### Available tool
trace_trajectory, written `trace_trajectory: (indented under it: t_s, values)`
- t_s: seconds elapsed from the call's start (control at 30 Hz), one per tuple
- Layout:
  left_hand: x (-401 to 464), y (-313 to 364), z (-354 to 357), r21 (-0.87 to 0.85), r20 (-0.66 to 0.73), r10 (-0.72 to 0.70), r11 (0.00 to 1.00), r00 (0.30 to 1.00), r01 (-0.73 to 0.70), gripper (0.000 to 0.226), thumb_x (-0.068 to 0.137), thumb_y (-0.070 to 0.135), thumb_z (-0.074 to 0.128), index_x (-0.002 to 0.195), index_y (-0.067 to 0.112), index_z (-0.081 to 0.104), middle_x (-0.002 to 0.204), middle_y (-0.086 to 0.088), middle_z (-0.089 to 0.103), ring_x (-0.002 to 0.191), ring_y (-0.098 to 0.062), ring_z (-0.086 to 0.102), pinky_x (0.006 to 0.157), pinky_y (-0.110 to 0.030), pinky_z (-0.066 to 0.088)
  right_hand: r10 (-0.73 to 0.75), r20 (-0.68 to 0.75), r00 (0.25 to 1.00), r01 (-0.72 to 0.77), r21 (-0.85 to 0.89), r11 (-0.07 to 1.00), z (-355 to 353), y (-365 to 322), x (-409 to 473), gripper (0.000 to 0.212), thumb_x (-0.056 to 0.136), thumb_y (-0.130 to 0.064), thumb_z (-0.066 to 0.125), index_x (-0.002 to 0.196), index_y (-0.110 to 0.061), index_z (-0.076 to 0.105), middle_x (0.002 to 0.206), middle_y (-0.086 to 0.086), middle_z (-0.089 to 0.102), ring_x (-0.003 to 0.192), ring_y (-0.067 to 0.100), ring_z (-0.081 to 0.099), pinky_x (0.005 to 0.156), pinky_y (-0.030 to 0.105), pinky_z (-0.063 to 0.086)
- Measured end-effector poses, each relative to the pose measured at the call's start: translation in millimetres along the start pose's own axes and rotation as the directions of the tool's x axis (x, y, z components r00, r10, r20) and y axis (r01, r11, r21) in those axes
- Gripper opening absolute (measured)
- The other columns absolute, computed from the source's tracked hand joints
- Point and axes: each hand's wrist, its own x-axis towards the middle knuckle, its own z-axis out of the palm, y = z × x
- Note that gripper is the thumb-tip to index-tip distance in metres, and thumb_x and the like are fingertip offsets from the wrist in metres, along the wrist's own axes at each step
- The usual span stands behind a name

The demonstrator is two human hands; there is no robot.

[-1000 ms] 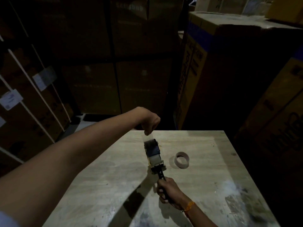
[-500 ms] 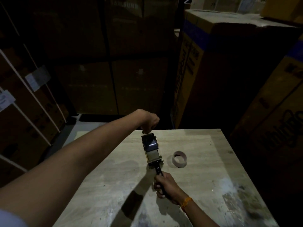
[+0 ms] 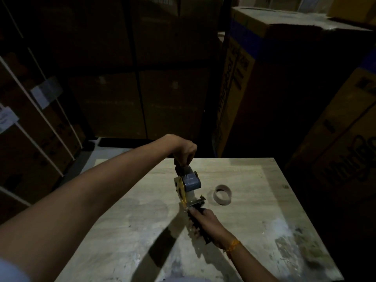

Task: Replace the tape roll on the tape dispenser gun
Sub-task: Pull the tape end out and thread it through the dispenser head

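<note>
Dispenser (image 3: 188,183) front under left fingers (image 3: 184,159) (pinched)

Tape gun (image 3: 186,187), yellow frame, roll (image 3: 191,181) mounted, tilted up off my table. Empty brown core (image 3: 223,194) lies just right of it, apart.

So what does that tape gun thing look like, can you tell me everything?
The tape gun has a yellow side plate, a shiny grey roll of tape mounted on it and a dark handle. It is held above the wooden table, tilted, handle toward the person. The right hand grips the handle; the left hand pinches its far end from above. It is blurry, so finer parts are unclear.
</note>
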Motion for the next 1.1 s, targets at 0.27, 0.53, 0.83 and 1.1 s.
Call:
trace_trajectory:
  t_s: [0.27, 0.53, 0.83, 1.1]
  values:
    - [-5.0, -1.8, -2.6, 0.028, -0.063, -0.003, 1.0, 0.998, 0.005, 0.02, 0.09, 0.004, 0.075, 0.077, 0.019, 0.07, 0.084, -0.007, 0.078, 0.077, -0.018, 0.079, 0.077, -0.043, 0.068, -0.104, -0.187, 0.977, 0.073, -0.165, 0.984, 5.9, 11.5, 15.9, 0.059, 0.093, -0.073, 0.052, 0.062, -0.023, 0.048, 0.05, -0.001, 0.046, 0.039, 0.016, 0.043, 0.046, 0.027, 0.036]
    - [-3.0, 16.7, -11.1, 0.166, -0.114, 0.011, 0.986, 0.993, 0.008, 0.024, 0.091, -0.002, 0.071, 0.078, 0.015, 0.06, 0.088, -0.014, 0.077, 0.077, -0.019, 0.08, 0.072, -0.041, 0.069, -0.154, -0.272, 0.95, 0.067, -0.304, 0.95, 5.9, -0.9, 19.7, 0.047, 0.101, -0.063, 0.045, 0.068, -0.03, 0.052, 0.052, -0.004, 0.053, 0.041, 0.01, 0.048, 0.048, 0.026, 0.037]
    - [-12.1, 36.8, -32.4, 0.155, -0.05, 0.006, 0.988, 0.999, 0.002, 0.006, 0.091, 0.001, 0.072, 0.087, 0.005, 0.07, 0.083, -0.012, 0.079, 0.072, -0.017, 0.08, 0.072, -0.041, 0.069, -0.096, -0.318, 0.943, -0.003, -0.298, 0.955, -5.9, 4.3, 38.5, 0.056, 0.101, -0.062, 0.048, 0.056, -0.028, 0.051, 0.045, -0.006, 0.05, 0.041, 0.013, 0.047, 0.051, 0.028, 0.037]
    - [-19.1, 59.0, -34.7, 0.208, -0.015, -0.004, 0.978, 1.0, 0.007, 0.008, 0.093, 0.001, 0.07, 0.086, 0.005, 0.068, 0.084, -0.014, 0.08, 0.073, -0.018, 0.081, 0.073, -0.038, 0.069, -0.001, -0.317, 0.948, -0.079, -0.239, 0.968, -9.5, 4.8, 46.4, 0.048, 0.104, -0.042, 0.056, 0.06, -0.023, 0.052, 0.049, -0.005, 0.054, 0.039, 0.013, 0.048, 0.051, 0.028, 0.042]
